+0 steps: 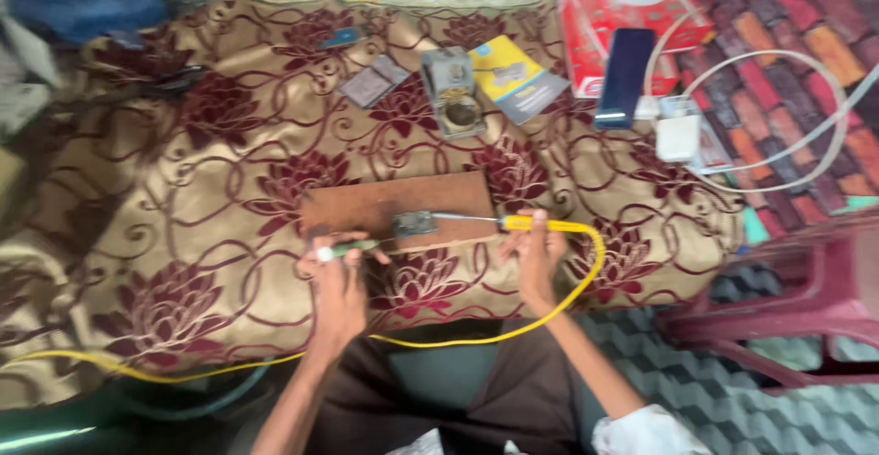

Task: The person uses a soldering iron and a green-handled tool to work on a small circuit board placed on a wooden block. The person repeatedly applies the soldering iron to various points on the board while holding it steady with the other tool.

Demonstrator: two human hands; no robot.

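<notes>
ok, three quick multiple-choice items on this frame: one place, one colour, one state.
1. Where does the small part lie?
A on the brown board
B on the red box
C on the chair

2. What colour is the cord of the right hand's tool?
A blue
B yellow
C black

3. The left hand is
A empty
B flat on the cloth
C gripping a green-handled tool

Answers: 1 A, the part sits on the board's right end; 2 B, a yellow cord loops from the handle; 3 C, the fingers wrap the handle.

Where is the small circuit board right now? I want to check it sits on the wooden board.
In the head view the small circuit board lies near the middle of the wooden board, between the left hand and the right hand, at the tip of the yellow-handled soldering iron.
</notes>
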